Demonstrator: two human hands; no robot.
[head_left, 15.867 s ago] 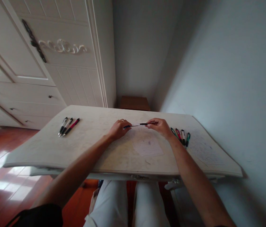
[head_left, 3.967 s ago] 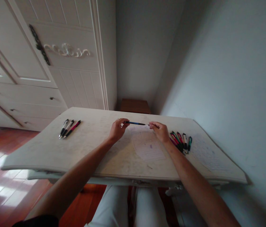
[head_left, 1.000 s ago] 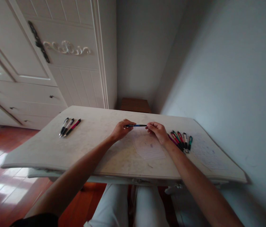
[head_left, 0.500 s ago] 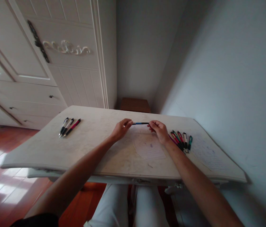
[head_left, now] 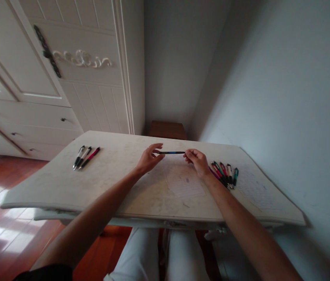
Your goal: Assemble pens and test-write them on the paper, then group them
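Note:
A slim black pen with a blue section [head_left: 172, 152] is held level above the desk. My right hand [head_left: 197, 160] pinches its right end between thumb and fingers. My left hand [head_left: 150, 158] is at the other end, thumb and fingers parted around the tip; whether a finger touches it I cannot tell. Under the pen lies a sheet of paper with handwriting [head_left: 185, 181]. Beside my right forearm several pens [head_left: 225, 175] in purple, red, green and white lie fanned together. Two white-and-black pens and a red-and-black pen [head_left: 89, 158] lie at the left of the desk.
The pale desk [head_left: 118, 187] has worn edges, and my legs are under it. A second written sheet [head_left: 258, 189] lies at its right, by the grey wall [head_left: 299, 97]. A white wardrobe [head_left: 100, 101] stands at the back left, with a brown box-like piece [head_left: 167, 129] behind the desk.
My left thumb and fingers have spread apart from their pinch on the pen's left end. The pen's dark left end now shows between them. My right hand has stayed in place.

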